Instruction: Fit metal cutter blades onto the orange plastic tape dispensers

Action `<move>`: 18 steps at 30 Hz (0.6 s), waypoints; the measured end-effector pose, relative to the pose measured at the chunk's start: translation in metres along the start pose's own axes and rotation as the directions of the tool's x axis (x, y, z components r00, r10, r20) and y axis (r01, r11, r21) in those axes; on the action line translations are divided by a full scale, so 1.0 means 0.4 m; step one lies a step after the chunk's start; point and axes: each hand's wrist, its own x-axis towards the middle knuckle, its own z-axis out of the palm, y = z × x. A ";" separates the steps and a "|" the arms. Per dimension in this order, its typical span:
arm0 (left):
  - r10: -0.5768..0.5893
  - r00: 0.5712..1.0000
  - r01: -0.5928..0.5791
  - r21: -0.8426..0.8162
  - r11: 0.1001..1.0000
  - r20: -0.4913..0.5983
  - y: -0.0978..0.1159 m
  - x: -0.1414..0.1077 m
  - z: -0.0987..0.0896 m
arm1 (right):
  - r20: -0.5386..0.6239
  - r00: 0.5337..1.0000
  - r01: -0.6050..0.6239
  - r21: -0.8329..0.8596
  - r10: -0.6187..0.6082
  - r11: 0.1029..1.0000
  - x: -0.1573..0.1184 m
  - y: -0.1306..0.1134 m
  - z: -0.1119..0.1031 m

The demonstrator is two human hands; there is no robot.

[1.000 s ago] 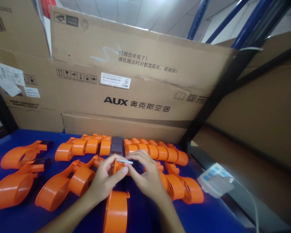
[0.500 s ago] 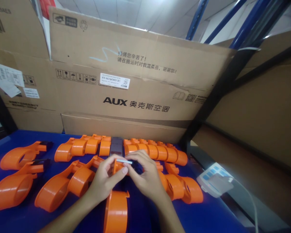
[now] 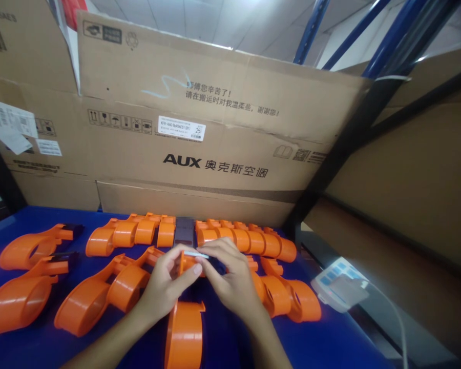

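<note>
Between my hands is an orange plastic tape dispenser [image 3: 185,333], its round body hanging toward me below my fingers. A pale serrated blade [image 3: 195,253] lies across its far end. My left hand [image 3: 171,279] is closed round the dispenser's neck, thumb pressed against the orange end. My right hand [image 3: 228,274] pinches near the right end of the blade, fingers bent over a dark blue part [image 3: 217,265]. How that part meets the orange end is hidden by the fingers.
Rows of orange dispensers stand left [image 3: 86,307] and right [image 3: 249,241] on the blue surface [image 3: 322,348]. Two at far left have dark ends. A dark block [image 3: 184,231] sits between the rows. A white device [image 3: 340,284] with a cable is at right. Cardboard [image 3: 223,138] rises behind.
My right fingertips have shifted slightly left over the blade, covering a little more of its right end. My left hand and the dispenser have barely moved.
</note>
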 end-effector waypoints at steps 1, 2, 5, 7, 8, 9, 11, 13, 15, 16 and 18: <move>0.001 1.000 -0.001 -0.003 1.000 0.004 -0.001 -0.001 0.000 | 0.003 1.000 -0.002 -0.001 0.002 1.000 -0.001 0.001 0.000; 0.002 1.000 -0.002 -0.006 1.000 0.005 -0.002 -0.003 0.000 | 0.004 1.000 -0.005 0.000 0.005 1.000 -0.002 0.001 0.000; 0.001 1.000 -0.001 -0.011 1.000 0.002 -0.002 -0.006 0.002 | 0.000 1.000 -0.013 -0.001 0.013 1.000 -0.002 0.000 0.002; 0.000 1.000 0.000 -0.013 1.000 -0.002 0.000 -0.006 0.003 | -0.004 1.000 -0.013 -0.002 0.013 1.000 -0.001 -0.002 0.004; -0.002 1.000 0.002 -0.015 1.000 -0.005 0.002 -0.006 0.004 | -0.007 1.000 -0.013 -0.004 0.013 1.000 -0.001 -0.003 0.005; -0.006 1.000 0.006 -0.018 1.000 -0.007 0.003 -0.005 0.004 | -0.011 1.000 -0.016 -0.007 0.016 1.000 0.000 -0.003 0.006; -0.016 1.000 0.015 -0.030 0.999 -0.019 0.008 -0.004 0.004 | -0.022 0.999 -0.030 -0.015 0.030 0.999 0.001 -0.005 0.006; -0.027 0.999 0.025 -0.046 0.999 -0.042 0.014 -0.001 0.001 | -0.046 0.998 -0.054 -0.028 0.053 0.998 0.002 -0.006 0.004; -0.046 0.997 0.042 -0.058 0.997 -0.068 0.020 0.002 -0.005 | -0.093 0.993 -0.082 -0.041 0.078 0.996 0.003 -0.007 0.002; -0.057 0.995 0.053 -0.064 0.997 -0.078 0.022 0.003 -0.009 | -0.119 0.989 -0.094 -0.047 0.088 0.994 0.003 -0.008 0.001; -0.078 0.993 0.072 -0.067 0.995 -0.087 0.023 0.007 -0.019 | -0.152 0.983 -0.110 -0.053 0.101 0.993 0.002 -0.009 -0.002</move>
